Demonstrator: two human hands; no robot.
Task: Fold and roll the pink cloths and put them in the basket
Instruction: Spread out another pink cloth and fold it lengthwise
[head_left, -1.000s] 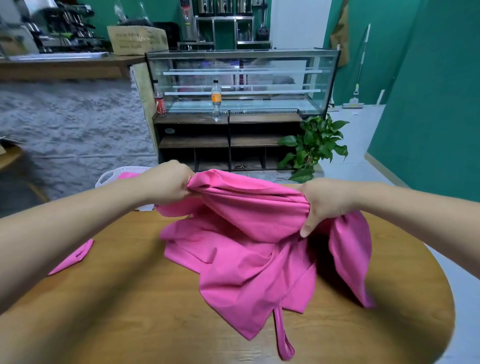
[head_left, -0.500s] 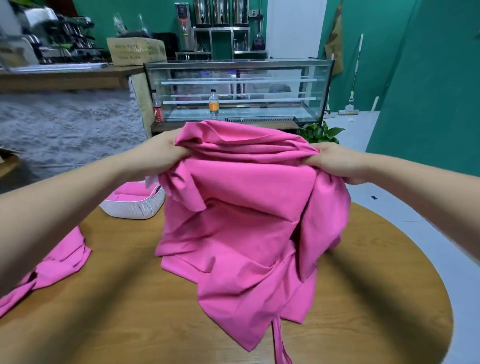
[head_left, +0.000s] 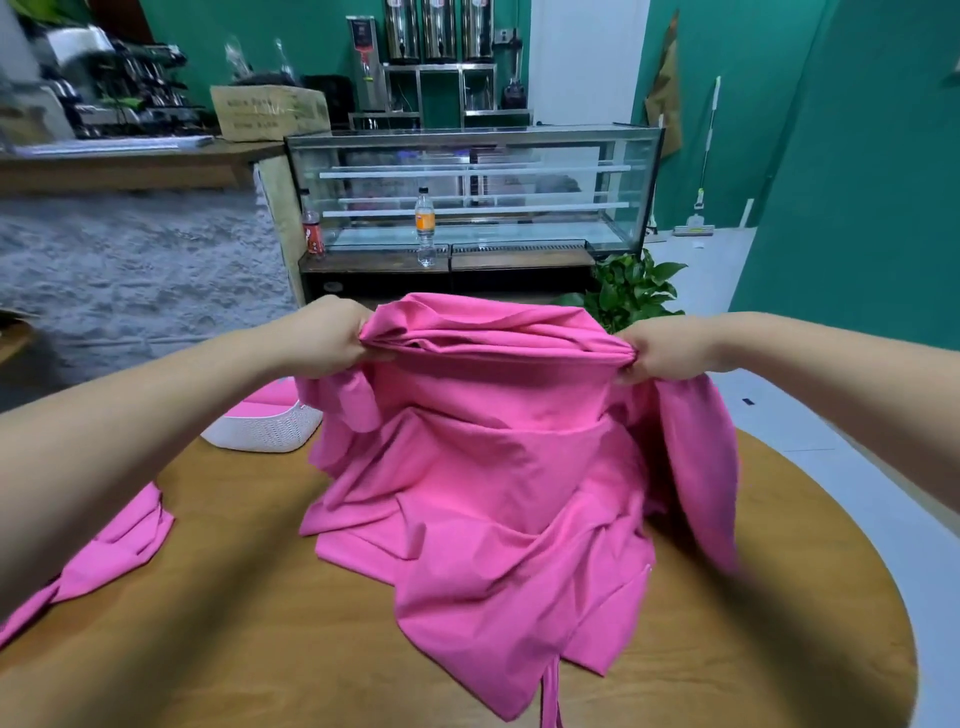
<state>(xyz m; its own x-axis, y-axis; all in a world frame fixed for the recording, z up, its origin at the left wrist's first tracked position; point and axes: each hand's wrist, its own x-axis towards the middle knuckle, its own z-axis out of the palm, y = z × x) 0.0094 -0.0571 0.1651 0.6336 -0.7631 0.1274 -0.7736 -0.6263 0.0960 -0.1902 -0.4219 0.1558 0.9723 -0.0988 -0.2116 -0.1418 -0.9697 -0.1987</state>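
Lower left, a spare pink cloth (head_left: 104, 551) waits on the table (head_left: 260, 649). The white basket (head_left: 265, 428) sits left of centre with something pink already in it. The left hand (head_left: 324, 338) pinches the top edge of the big pink cloth (head_left: 493, 467) mid-frame and the right hand (head_left: 665, 348) grips the other end, probably pulling it taut to find a fold line. Print on the cardboard box (head_left: 270, 111), upper left: too blurred to read.

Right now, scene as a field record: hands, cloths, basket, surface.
left hand: grips the left end of the bunched top edge of the pink cloth
right hand: grips the right end of the same edge
cloth state: lifted, unfolded, lower part draped on the round wooden table
white basket: on the table, far left, pink fabric inside
second pink cloth: crumpled on the table, near left
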